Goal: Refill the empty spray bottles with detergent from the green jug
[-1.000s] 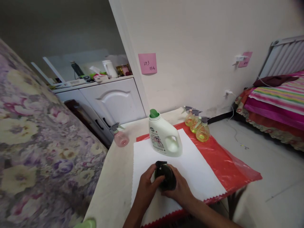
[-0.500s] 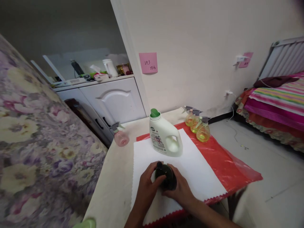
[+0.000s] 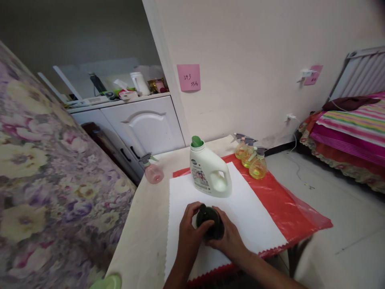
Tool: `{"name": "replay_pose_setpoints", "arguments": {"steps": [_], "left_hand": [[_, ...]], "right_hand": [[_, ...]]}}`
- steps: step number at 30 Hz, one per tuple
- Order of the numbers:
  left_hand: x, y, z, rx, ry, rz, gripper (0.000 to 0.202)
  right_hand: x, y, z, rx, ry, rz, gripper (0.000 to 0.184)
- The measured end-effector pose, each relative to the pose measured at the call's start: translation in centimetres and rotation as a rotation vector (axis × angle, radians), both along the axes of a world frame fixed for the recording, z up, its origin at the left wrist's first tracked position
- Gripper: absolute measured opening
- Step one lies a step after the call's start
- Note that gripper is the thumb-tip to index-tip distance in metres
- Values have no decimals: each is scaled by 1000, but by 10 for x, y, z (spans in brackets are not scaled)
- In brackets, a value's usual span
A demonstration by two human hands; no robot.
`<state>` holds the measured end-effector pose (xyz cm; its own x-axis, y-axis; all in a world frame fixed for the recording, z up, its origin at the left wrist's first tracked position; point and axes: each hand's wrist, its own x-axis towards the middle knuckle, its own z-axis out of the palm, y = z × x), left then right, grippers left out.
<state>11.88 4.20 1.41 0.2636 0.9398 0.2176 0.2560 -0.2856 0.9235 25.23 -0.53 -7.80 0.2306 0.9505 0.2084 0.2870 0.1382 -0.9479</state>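
Both my hands close round a small dark green bottle point(image 3: 211, 224) that stands on a white cloth point(image 3: 240, 208). My left hand point(image 3: 190, 234) grips its top from the left, thumb over the cap. My right hand point(image 3: 230, 241) wraps the body from the right. Just behind it a white detergent jug point(image 3: 209, 171) with a green cap stands upright on the same cloth.
A red plastic sheet point(image 3: 288, 216) lies under the cloth on the beige table point(image 3: 144, 241). Three yellow spray bottles point(image 3: 251, 160) stand at the far right, a pink spray bottle point(image 3: 152, 170) at the far left. A floral bed borders the left; a white cabinet point(image 3: 141, 124) stands behind.
My left hand has turned on the bottle's top; the dark spray head that stuck up earlier is now covered by my fingers. The view has shifted slightly.
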Motion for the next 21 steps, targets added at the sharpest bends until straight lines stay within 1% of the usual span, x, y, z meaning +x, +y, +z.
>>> {"name": "replay_pose_setpoints", "arguments": {"steps": [2,4,5,7,9,10,11,13,14,16,18,20,21], "left_hand": [[2,-2,-1,18,9,44,27],[2,-3,-1,3,11,5,22],[0,-3,-1,-9,7,-30,23],[-2,-4,-2,-23,-11,-71,34],[-3,-4,-5,-21,-27,-52,47],[-2,-4,-7,-16,-32,-25,50],[-1,-5,-8,-12,-33,7,49],[1,-5,-9,-7,-25,57,38],[1,-5,-9,-6,-21,64,32],[1,-4,-9,-10,-11,30,26],[-1,-3,-8,-28,-3,-26,27],[-2,-4,-8,-57,-6,-50,38],[-1,-4,-9,-66,-14,-42,43]], "right_hand": [[0,0,-1,14,7,8,97],[0,1,-3,23,6,11,97],[0,1,-4,25,3,10,98],[0,1,-5,26,-7,5,98],[0,1,-3,22,-11,1,97],[0,0,-2,20,-9,1,95],[0,0,0,19,-5,0,94],[0,-1,3,16,4,-2,93],[0,-1,4,15,6,-2,93],[1,-1,5,18,6,-1,94],[1,-1,5,17,3,5,95],[2,-1,4,10,-8,6,95],[2,-1,4,5,-14,3,95]]}}
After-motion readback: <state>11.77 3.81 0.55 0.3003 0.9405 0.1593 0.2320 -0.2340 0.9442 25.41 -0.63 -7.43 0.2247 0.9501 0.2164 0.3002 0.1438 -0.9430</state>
